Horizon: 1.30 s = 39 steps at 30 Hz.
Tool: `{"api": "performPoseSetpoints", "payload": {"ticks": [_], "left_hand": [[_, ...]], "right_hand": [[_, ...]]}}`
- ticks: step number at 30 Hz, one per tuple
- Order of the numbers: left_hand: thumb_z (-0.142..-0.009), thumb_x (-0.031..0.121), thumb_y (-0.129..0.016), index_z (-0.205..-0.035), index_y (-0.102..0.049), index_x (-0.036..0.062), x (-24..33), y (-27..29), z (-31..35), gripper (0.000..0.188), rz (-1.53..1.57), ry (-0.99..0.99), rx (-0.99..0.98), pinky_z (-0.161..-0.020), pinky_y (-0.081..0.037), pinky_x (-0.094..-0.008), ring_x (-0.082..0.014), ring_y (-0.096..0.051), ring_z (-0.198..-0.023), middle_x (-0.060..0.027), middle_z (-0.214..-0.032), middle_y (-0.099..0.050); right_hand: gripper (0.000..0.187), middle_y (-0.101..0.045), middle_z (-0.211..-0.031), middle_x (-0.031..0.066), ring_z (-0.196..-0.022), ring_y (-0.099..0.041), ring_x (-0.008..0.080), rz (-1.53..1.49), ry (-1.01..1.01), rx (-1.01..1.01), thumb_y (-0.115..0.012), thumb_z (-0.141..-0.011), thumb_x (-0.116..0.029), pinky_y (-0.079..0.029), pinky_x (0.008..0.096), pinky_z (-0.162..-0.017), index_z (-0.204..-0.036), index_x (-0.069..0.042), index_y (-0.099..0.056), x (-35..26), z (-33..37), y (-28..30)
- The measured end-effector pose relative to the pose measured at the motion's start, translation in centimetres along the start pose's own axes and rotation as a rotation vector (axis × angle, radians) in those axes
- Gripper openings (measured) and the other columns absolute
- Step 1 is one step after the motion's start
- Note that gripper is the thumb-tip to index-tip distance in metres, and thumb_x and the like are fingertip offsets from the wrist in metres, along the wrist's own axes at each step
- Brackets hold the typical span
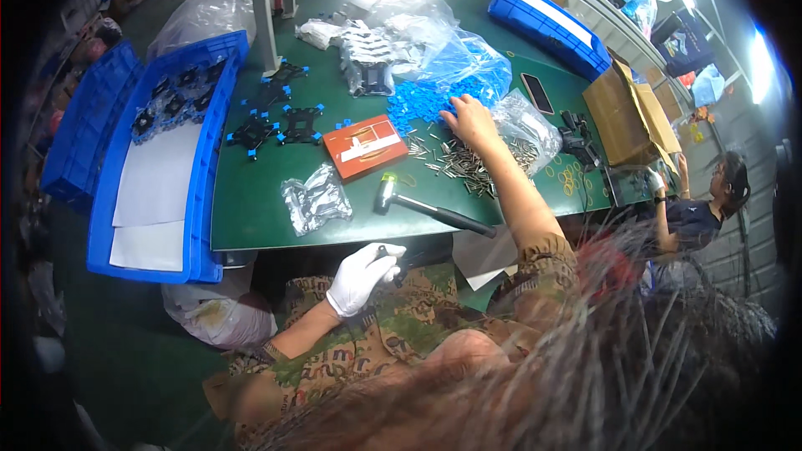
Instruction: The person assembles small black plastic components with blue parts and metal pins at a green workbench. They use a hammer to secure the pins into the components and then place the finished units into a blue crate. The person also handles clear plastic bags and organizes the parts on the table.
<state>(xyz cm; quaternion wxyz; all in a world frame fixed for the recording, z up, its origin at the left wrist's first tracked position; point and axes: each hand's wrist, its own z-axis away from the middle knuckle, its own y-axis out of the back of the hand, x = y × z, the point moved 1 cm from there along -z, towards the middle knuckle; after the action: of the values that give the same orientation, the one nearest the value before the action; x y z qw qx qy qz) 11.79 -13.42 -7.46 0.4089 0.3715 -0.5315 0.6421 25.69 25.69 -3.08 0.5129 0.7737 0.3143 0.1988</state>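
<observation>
My right hand [472, 122], bare, reaches across the table. Its fingers are a little apart and their tips rest at the edge of a heap of small blue plastic pieces [411, 103]. Close to my body, below the table edge, my left hand [361, 279] wears a white glove. Its thumb and fingers close on a dark part whose shape I cannot make out. Under my right wrist lies a pile of small metal pins [469, 169]. Black X-shaped brackets [301, 124] with blue corner pieces lie at the left of the table.
A mallet [430, 208], an orange box [365, 147] and a silver bag [317, 200] lie nearest me. Blue crates [205, 167] stand left. Right are a phone [537, 93], yellow rings [570, 180], a cardboard box [622, 121] and a co-worker [702, 215]. Plastic bags [393, 38] cover the back.
</observation>
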Motion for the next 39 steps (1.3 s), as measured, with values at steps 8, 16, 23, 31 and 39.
{"api": "performPoseSetpoints", "payload": {"ticks": [8,16,23,31,39], "left_hand": [[-0.107,0.010,-0.057,-0.128,-0.067,-0.0025,-0.3,0.5,1.0,0.026,-0.008,0.006,0.088,-0.079,-0.051,-0.0228,-0.0060,-0.060,-0.086,-0.0010,-0.100,-0.068],[-0.107,0.010,-0.057,-0.129,-0.067,-0.0028,-1.6,0.8,0.5,0.027,-0.027,-0.034,0.043,-0.079,-0.050,-0.0226,-0.0056,-0.059,-0.084,-0.0016,-0.098,-0.067],[-0.107,0.011,-0.057,-0.128,-0.067,-0.0029,-2.2,0.4,0.3,0.027,-0.030,-0.027,-0.003,-0.076,-0.050,-0.0213,-0.0054,-0.059,-0.082,-0.0011,-0.095,-0.067],[-0.107,0.010,-0.058,-0.128,-0.067,-0.0029,-1.6,0.7,0.9,0.027,-0.048,-0.049,0.033,-0.078,-0.050,-0.0217,-0.0055,-0.059,-0.083,-0.0010,-0.095,-0.067],[-0.107,0.012,-0.059,-0.128,-0.067,-0.0018,-2.1,-0.4,1.0,0.027,-0.048,-0.008,-0.007,-0.077,-0.051,-0.0231,-0.0059,-0.060,-0.084,-0.0005,-0.095,-0.066]], "right_hand": [[0.038,-0.067,-0.107,0.0149,-0.105,-0.066,0.0362,-0.033,0.127,-0.112,-0.072,-0.093,-0.041,-0.054,0.0480,-0.091,-0.115,-0.010,-0.075,-1.4,0.2,-1.6],[0.021,-0.068,-0.100,0.0100,-0.098,-0.066,0.0337,-0.179,0.217,-0.038,-0.071,-0.094,-0.027,-0.051,0.0482,-0.082,-0.106,-0.012,-0.077,-2.6,3.4,3.1],[0.017,-0.067,-0.099,0.0038,-0.103,-0.063,0.0264,-0.111,0.291,-0.171,-0.068,-0.096,-0.027,-0.046,0.0453,-0.087,-0.103,-0.016,-0.078,-6.0,6.9,3.3],[0.015,-0.065,-0.098,0.0042,-0.103,-0.063,0.0252,-0.101,0.318,-0.187,-0.069,-0.095,-0.027,-0.045,0.0445,-0.088,-0.102,-0.017,-0.078,-7.5,9.3,5.0],[0.015,-0.063,-0.100,0.0076,-0.107,-0.063,0.0272,0.024,0.370,-0.226,-0.059,-0.098,-0.019,-0.044,0.0448,-0.090,-0.102,-0.011,-0.072,-8.3,9.7,4.9]]}}
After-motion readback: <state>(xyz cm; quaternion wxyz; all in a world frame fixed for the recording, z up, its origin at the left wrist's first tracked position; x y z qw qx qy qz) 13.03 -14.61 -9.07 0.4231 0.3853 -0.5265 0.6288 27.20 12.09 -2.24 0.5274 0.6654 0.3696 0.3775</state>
